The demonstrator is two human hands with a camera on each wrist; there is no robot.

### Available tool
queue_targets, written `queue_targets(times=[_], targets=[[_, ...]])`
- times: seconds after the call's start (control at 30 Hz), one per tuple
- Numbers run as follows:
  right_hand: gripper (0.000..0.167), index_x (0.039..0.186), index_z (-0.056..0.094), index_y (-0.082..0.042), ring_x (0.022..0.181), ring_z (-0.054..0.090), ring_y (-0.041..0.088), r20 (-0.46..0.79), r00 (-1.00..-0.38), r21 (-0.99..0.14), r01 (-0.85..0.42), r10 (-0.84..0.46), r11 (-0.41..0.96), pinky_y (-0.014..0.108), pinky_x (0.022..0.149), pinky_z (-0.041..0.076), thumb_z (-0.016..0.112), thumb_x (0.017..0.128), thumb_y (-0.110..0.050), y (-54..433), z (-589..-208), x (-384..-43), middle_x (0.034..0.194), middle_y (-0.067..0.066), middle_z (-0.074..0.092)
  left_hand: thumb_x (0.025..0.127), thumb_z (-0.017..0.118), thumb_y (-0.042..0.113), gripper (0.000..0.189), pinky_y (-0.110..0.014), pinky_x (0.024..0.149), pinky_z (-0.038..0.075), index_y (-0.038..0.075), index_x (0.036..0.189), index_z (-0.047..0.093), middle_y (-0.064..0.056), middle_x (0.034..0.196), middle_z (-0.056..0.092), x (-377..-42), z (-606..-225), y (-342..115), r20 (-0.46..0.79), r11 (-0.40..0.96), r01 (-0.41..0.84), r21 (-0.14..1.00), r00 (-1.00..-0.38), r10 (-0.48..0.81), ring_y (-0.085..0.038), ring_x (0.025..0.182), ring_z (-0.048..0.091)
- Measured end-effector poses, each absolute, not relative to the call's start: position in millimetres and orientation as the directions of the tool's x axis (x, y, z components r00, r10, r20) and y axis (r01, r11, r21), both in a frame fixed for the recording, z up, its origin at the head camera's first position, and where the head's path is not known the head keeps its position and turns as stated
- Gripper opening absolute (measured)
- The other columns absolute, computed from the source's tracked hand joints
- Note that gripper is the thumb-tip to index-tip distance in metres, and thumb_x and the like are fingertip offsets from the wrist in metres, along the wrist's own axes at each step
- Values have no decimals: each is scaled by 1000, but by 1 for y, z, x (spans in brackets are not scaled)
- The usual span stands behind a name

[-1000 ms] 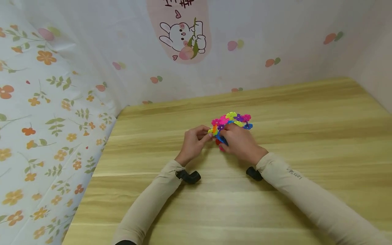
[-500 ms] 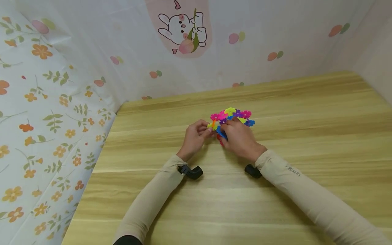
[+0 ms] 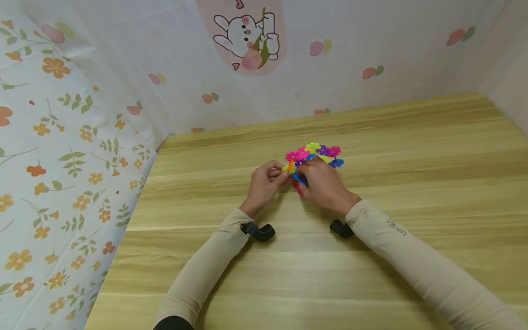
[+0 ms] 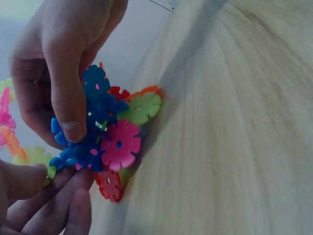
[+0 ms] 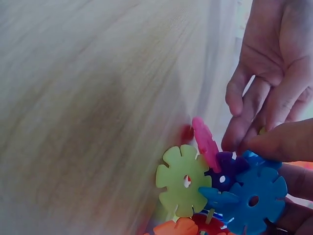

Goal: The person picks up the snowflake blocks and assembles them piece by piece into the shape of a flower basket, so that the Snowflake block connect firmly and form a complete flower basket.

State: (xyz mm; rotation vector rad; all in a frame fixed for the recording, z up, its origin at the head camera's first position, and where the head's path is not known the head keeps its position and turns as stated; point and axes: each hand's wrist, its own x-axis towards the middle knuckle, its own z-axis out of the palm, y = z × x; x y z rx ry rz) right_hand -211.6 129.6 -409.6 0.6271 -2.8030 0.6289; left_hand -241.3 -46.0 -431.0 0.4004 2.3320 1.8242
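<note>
A cluster of interlocked plastic snowflake discs [image 3: 301, 152] in pink, yellow-green, purple, blue, orange and red is held between both hands low over the table. My left hand [image 3: 263, 184] pinches a yellow-green disc [image 3: 287, 169] at the cluster's left end, thumb on top. From the near right, my right hand [image 3: 327, 187] grips the blue discs [image 4: 105, 108], its thumb pressed on them in the left wrist view. A pink disc [image 4: 121, 145] and a red disc [image 4: 109, 185] hang below that grip. The right wrist view shows another yellow-green disc [image 5: 182, 178] on the tableward side.
The wood-grain table [image 3: 297, 275] spreads around both arms. Behind it hangs a white cloth [image 3: 342, 27] with a printed rabbit, and a flower-print cloth [image 3: 74, 183] covers the left side. Black wrist mounts [image 3: 259, 232] sit on both sleeves.
The whole head view has shifted slightly, with table and cloth appearing a little higher. Both hands keep their hold on the disc cluster, with hardly any movement against it.
</note>
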Motion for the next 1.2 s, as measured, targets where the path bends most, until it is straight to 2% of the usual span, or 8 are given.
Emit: queue_targets(times=[0.1,0.3,0.5,0.63,0.7,0.87,1.07,1.2], targets=[[16,92,73,0,89,62,30,297,-891,-362,-438,-344,823,43,75,58,76,84,-14,129,-411,-213,88,13,71,97,60,-2,11,-38,78,63,-9,105,60,-31,102,73,-241,-430,-46,41,253,126,959,-948,315,-41,92,75],[28,87,72,-1,89,65,34,327,-903,-297,-380,-280,876,45,74,59,79,84,-28,121,-412,-215,85,15,72,98,61,1,11,-35,75,63,-7,106,61,-26,104,74,-241,-428,-44,55,294,148,944,-952,302,-37,90,76],[18,64,69,-2,81,63,35,402,-892,-272,-334,-208,902,44,72,56,72,80,-11,113,-411,-218,70,16,70,97,62,2,12,-37,76,63,-7,105,61,-26,102,74,-239,-431,-39,85,312,176,934,-955,284,-37,91,76],[21,61,69,-2,80,63,34,427,-879,-243,-336,-211,910,46,69,57,72,80,-10,113,-412,-218,69,16,70,97,62,2,11,-37,74,63,-7,103,61,-26,99,75,-239,-433,-36,117,328,214,920,-950,291,-38,89,76],[20,62,70,-2,81,62,33,437,-873,-224,-340,-217,913,47,67,57,72,80,-10,113,-412,-218,70,15,70,97,62,2,10,-32,71,63,-7,101,62,-25,96,76,-240,-431,-36,139,340,242,909,-943,301,-37,85,76],[17,66,72,-1,82,61,31,489,-841,-199,-366,-231,909,46,64,52,70,82,-6,112,-414,-217,74,12,72,96,63,1,7,-16,58,50,-5,94,64,-22,90,77,-243,-425,-35,164,384,292,876,-929,332,-34,78,76],[18,64,69,0,79,60,30,568,-786,-208,-425,-245,881,45,63,50,69,82,-2,113,-420,-218,71,12,71,93,63,-2,8,-17,43,33,-4,85,62,-20,78,76,-248,-420,-32,134,443,295,847,-924,359,-33,64,74],[17,68,71,-1,81,60,31,514,-823,-221,-399,-242,890,46,66,51,73,84,-7,114,-417,-219,74,13,72,93,63,-2,7,-16,45,31,-3,86,62,-19,76,76,-250,-418,-33,126,483,310,819,-918,376,-30,63,73]])
